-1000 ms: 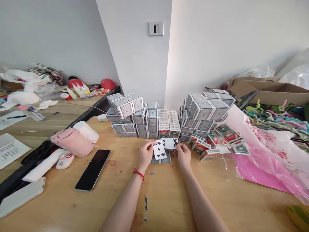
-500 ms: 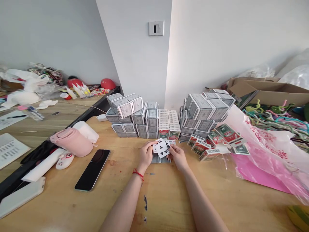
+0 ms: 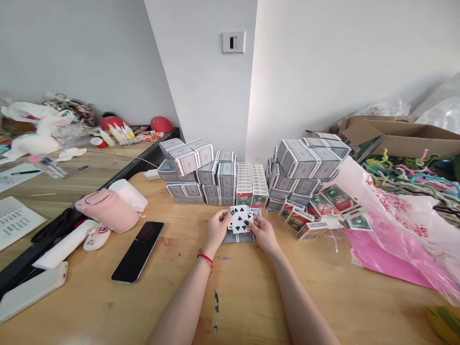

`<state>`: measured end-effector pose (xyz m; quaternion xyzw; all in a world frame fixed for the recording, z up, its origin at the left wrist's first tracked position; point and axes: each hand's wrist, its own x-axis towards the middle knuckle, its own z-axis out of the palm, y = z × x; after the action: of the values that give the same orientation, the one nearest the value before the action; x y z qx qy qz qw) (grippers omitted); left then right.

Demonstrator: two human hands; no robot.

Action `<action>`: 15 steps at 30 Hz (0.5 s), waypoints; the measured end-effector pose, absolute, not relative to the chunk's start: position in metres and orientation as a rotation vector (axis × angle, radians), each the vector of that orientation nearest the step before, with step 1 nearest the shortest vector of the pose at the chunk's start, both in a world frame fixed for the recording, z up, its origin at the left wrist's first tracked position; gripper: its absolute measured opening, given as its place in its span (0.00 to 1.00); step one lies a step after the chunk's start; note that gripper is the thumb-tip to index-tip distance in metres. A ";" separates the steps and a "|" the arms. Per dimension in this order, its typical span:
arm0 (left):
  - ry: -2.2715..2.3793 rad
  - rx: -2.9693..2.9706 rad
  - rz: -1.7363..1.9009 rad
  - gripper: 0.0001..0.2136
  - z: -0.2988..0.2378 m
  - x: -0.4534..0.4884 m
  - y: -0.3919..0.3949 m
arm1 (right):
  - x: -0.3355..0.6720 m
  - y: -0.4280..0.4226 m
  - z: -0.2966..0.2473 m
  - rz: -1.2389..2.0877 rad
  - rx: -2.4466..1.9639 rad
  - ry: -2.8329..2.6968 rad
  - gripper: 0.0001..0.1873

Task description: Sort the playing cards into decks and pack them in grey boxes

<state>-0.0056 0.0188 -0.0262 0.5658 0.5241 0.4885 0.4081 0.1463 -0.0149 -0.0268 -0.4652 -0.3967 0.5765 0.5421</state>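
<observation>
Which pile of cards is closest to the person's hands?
The low, flat pile of grey-backed cards just beneath the left hand and right hand; the others are boxed packs, stacked or heaped further back.

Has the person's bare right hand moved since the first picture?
Yes: the bare right hand has moved left, closer to the white club playing cards, judged against the stack of grey-patterned card boxes behind it.
</observation>
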 end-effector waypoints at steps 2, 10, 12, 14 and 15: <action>1.346 1.430 1.223 0.12 -0.027 -0.006 0.019 | 0.147 -0.015 -0.026 1.376 -1.095 -0.947 0.19; 1.309 1.439 1.193 0.13 -0.023 -0.005 0.018 | 0.147 -0.016 -0.025 1.408 -1.066 -0.938 0.20; 1.261 1.458 1.137 0.14 -0.022 -0.005 0.018 | 0.147 -0.016 -0.024 1.416 -1.057 -0.930 0.19; 1.226 1.481 1.094 0.15 -0.024 -0.005 0.018 | 0.147 -0.016 -0.024 1.421 -1.055 -0.923 0.18; 1.217 1.488 1.087 0.15 -0.025 -0.005 0.018 | 0.147 -0.016 -0.023 1.421 -1.062 -0.918 0.18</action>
<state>-0.0051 0.0180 -0.0247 0.6020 0.4920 0.4395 0.4499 0.1473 -0.0160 -0.0234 -0.4470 -0.3863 0.5982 0.5414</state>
